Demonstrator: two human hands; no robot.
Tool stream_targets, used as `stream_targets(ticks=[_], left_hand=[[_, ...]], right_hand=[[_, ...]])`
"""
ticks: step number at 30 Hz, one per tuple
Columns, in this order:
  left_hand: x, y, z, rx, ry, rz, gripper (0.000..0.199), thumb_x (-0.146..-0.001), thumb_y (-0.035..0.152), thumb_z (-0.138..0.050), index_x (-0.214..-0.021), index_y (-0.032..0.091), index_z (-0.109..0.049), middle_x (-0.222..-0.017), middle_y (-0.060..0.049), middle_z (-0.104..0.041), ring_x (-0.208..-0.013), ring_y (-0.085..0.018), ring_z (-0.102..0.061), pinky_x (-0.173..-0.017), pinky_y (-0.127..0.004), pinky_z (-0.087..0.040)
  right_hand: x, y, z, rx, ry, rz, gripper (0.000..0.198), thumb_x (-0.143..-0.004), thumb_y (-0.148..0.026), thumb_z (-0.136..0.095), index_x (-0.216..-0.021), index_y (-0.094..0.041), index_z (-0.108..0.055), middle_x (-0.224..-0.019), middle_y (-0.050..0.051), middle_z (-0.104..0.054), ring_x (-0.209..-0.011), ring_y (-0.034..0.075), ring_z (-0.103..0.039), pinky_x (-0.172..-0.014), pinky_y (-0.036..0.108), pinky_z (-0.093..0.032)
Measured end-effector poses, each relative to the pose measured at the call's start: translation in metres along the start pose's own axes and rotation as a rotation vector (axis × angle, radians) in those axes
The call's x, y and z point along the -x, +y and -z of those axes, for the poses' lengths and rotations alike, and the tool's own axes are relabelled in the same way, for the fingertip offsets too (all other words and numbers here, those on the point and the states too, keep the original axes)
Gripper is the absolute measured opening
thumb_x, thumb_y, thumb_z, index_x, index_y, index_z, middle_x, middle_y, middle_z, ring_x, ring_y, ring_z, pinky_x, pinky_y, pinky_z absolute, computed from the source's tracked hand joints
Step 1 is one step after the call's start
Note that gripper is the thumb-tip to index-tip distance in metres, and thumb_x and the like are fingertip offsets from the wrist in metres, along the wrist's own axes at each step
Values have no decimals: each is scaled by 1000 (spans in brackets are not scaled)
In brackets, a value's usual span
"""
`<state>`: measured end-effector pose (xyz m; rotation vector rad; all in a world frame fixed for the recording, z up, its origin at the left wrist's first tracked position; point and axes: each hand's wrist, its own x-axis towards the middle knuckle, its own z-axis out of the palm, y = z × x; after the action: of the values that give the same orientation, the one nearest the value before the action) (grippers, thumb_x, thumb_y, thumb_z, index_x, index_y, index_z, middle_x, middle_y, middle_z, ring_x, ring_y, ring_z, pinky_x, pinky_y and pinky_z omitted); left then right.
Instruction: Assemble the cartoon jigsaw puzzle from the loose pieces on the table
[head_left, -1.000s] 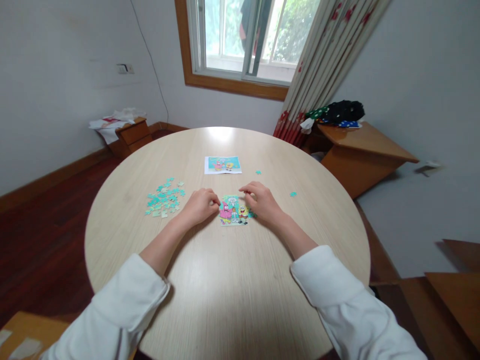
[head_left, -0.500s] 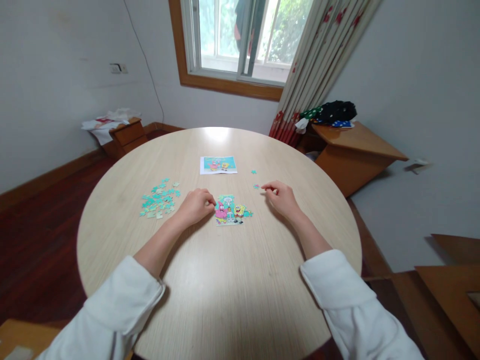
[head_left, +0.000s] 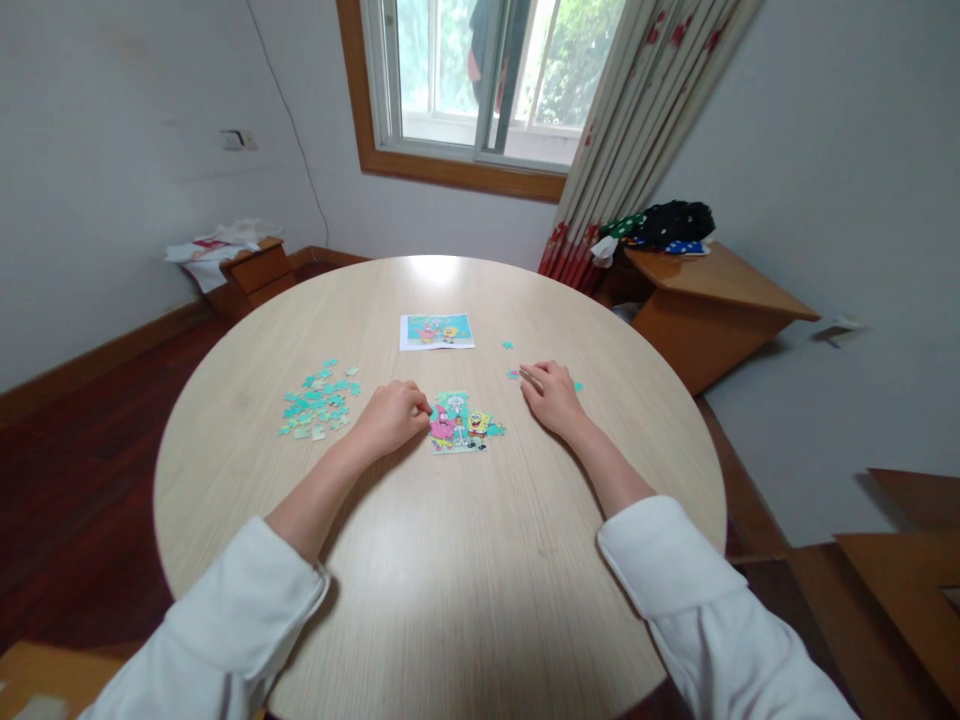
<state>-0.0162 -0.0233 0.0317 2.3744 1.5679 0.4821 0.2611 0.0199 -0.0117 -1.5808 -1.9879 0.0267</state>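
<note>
A partly joined cartoon jigsaw puzzle point(head_left: 459, 424) lies on the round table, showing a pink, a pale teal and a yellow figure. At its left edge is my left hand point(head_left: 391, 415), thumb and fingers pinched together; whatever they hold is hidden. To the right of the puzzle, my right hand point(head_left: 553, 396) rests low over the table, palm down, fingers slightly apart. Just left of its fingertips sits a pink-and-teal puzzle piece point(head_left: 514, 374). Another teal piece point(head_left: 577, 386) shows beyond the hand's right side.
Loose teal puzzle pieces point(head_left: 319, 398) are heaped on the left of the table point(head_left: 450, 600). Behind the puzzle lies a printed reference picture point(head_left: 438, 332). A single teal piece point(head_left: 508, 345) is farther back. A wooden cabinet point(head_left: 720, 285) with clothes stands at the right.
My right hand has shifted slightly left and turned flatter, its fingers now less pinched. A teal piece has come into view on its right. My left hand has barely moved.
</note>
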Motion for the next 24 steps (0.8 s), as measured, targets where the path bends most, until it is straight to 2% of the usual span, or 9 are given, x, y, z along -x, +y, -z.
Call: stream_targets(ticks=[9,17,24], left_hand=[[1,2,2,29,-16,18,25,-70,13,-51,-78,14,-74,-83,-8,-68,-75,-18,-61,-71,-27,-46],[1,0,0,75,7,29,23,-68,12,-52,-75,15,-73,-79,-7,-68,-69,-15,-60,-65,-24,-46],[1,-2,-2,89,17,31,23,-69,11,-51,-76,14,-73,-78,-7,-67,-67,-15,-59,-64,-24,-45]], right_hand=[[2,-11,4,158,-150,-27,38,-89,-36,-43,-121,-25,-60,-119,13,-56,-105,29,-46,-88,46,-37],[0,-3,1,27,-70,-5,28,-84,-34,-51,-102,-23,-70,-105,11,-59,-98,27,-49,-86,44,-39],[-2,0,-1,-34,-70,9,22,-84,-32,-52,-92,-21,-69,-95,10,-60,-94,25,-51,-84,41,-39]])
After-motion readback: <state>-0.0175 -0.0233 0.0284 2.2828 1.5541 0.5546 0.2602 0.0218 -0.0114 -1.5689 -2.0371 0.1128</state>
